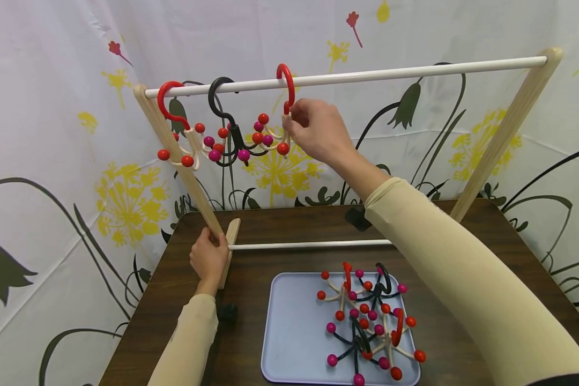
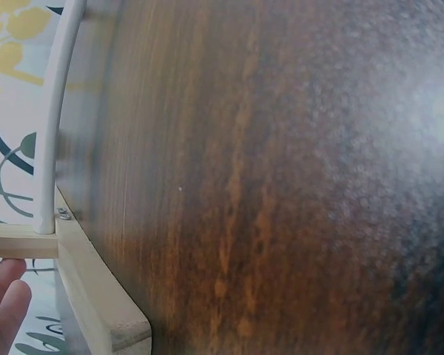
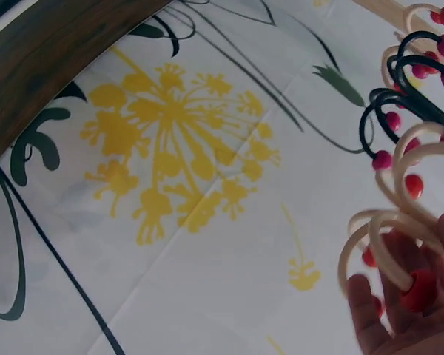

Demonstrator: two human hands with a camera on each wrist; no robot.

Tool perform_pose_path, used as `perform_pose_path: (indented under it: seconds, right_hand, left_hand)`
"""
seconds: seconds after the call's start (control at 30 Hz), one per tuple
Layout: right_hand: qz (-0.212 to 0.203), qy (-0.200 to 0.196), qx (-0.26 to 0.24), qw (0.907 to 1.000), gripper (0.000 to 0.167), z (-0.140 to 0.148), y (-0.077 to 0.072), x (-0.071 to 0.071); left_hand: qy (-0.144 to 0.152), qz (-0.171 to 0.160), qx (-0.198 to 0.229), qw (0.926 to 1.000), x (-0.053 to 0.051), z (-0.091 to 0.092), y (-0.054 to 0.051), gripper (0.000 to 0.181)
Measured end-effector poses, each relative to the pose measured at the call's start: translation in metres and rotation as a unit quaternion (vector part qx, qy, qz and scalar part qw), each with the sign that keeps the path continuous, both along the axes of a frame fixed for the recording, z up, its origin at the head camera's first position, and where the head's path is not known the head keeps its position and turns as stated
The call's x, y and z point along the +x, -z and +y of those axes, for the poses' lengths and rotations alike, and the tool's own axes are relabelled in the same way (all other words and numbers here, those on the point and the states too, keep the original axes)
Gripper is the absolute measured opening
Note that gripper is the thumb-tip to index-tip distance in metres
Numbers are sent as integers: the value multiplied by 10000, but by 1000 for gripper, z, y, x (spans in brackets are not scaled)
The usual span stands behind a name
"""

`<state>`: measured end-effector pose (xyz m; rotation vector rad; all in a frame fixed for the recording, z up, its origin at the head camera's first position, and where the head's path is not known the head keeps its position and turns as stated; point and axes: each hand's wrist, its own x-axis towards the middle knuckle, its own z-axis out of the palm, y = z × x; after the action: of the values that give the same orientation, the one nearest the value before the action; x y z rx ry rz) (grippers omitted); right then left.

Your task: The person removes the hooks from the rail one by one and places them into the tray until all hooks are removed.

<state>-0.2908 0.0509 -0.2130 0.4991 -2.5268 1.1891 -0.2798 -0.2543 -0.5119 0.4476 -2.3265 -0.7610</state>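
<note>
My right hand (image 1: pixel 320 128) pinches a cream multi-armed hanger with red balls just below its red hook (image 1: pixel 289 88), which loops over the upper white rod (image 1: pixel 391 74). In the right wrist view, its cream curved arms (image 3: pixel 388 240) lie against the fingers (image 3: pixel 366 310). To its left on that rod hang a black hanger (image 1: pixel 236 139) with pink balls and another cream hanger (image 1: pixel 193 145) with a red hook. Low on the frame's left wooden post (image 1: pixel 193 187), my left hand (image 1: pixel 208 260) grips the wood; its fingers (image 2: pixel 7 307) touch the post in the left wrist view.
A pale blue tray (image 1: pixel 289 321) on the dark wooden table (image 1: pixel 149 343) bears several more black and cream hangers on its right side. A lower white rod (image 1: pixel 309 245) runs behind the tray. The right post (image 1: pixel 506 134) stands near a patterned curtain (image 1: pixel 38 107).
</note>
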Motion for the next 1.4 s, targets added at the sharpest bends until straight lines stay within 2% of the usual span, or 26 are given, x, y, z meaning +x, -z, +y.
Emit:
perform_pose_path:
  seconds: [0.17, 0.3, 0.43, 0.57, 0.77, 0.97, 1.2, 1.4]
  right_hand:
    - [108, 185, -324, 9992, 21, 8, -5, 9]
    - [216, 157, -579, 9980, 21, 19, -4, 16]
    - [226, 107, -591, 9979, 22, 34, 1, 26]
    - [128, -123, -468, 9987, 25, 46, 11, 37]
    - [-170, -388, -202, 9989, 32, 51, 42, 55]
    - [-630, -849, 207, 9942, 24, 46, 77, 67]
    - [-1121, -1359, 975, 9795, 10, 33, 116, 78]
    - [-1281, -1899, 1438, 9627, 17, 17, 144, 85]
  left_hand:
    - [16, 10, -30, 10000, 0, 0, 0, 16]
    - [31, 49, -51, 10000, 1, 0, 0, 16]
    - [62, 56, -55, 10000, 3, 1, 0, 16]
    - [75, 73, -47, 9999, 3, 2, -1, 16]
    - [31, -28, 29, 10000, 3, 1, 0, 17]
    - [-1, -10, 40, 10000, 3, 1, -1, 19]
    - [23, -9, 42, 10000, 2, 0, -1, 18]
    - [43, 38, 28, 10000, 2, 0, 0, 18]
